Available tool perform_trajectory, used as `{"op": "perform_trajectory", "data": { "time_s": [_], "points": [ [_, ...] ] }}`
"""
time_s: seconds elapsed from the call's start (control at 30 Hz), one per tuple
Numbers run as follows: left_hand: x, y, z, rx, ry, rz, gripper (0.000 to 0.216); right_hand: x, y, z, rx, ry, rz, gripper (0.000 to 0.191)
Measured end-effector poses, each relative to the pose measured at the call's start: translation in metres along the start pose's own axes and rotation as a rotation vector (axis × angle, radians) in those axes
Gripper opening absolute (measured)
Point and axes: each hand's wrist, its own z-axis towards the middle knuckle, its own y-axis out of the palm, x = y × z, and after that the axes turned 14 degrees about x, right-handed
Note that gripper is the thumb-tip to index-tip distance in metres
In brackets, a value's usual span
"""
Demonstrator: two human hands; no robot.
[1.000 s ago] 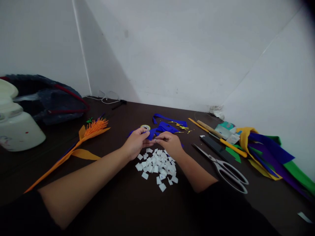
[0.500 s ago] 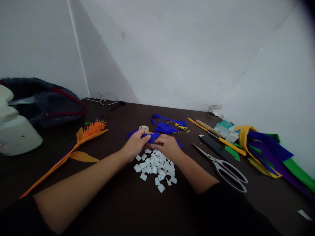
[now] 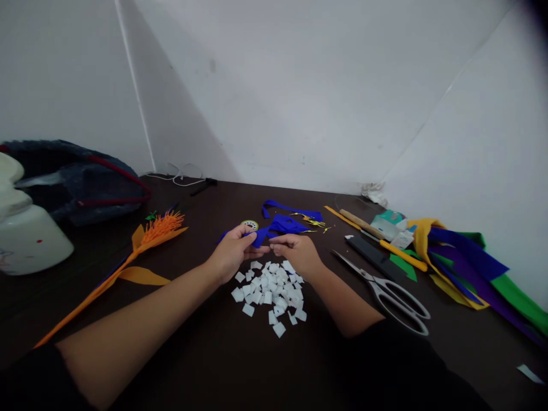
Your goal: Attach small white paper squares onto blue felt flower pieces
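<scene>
1. Since half a second ago, my right fingers (image 3: 285,240) have eased off the blue piece (image 3: 261,236); whether they pinch anything, I cannot tell.
2. My left fingers (image 3: 249,239) pinch it, just beyond the white squares (image 3: 268,297).
3. Printing on the teal packet (image 3: 392,217) is too small to read.

Left hand (image 3: 232,252) pinches close beside right hand (image 3: 298,254).
</scene>
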Motion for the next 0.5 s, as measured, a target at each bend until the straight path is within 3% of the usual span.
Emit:
{"op": "perform_trajectory", "data": {
  "time_s": [0.13,0.4,0.5],
  "points": [
    [-0.0007,-0.0011,0.0005,0.016,0.022,0.004,0.012,0.0007,0.0038,0.0013,0.072,0.140,0.201,0.012],
    [-0.0002,-0.0010,0.0022,0.133,0.196,0.128,0.012,0.0040,0.0054,0.0011,0.109,0.161,0.438,0.031],
    [-0.0001,-0.0005,0.0025,0.187,0.222,0.168,0.013,0.0063,0.0068,0.0014,0.105,0.160,0.450,0.027]
  ]
}}
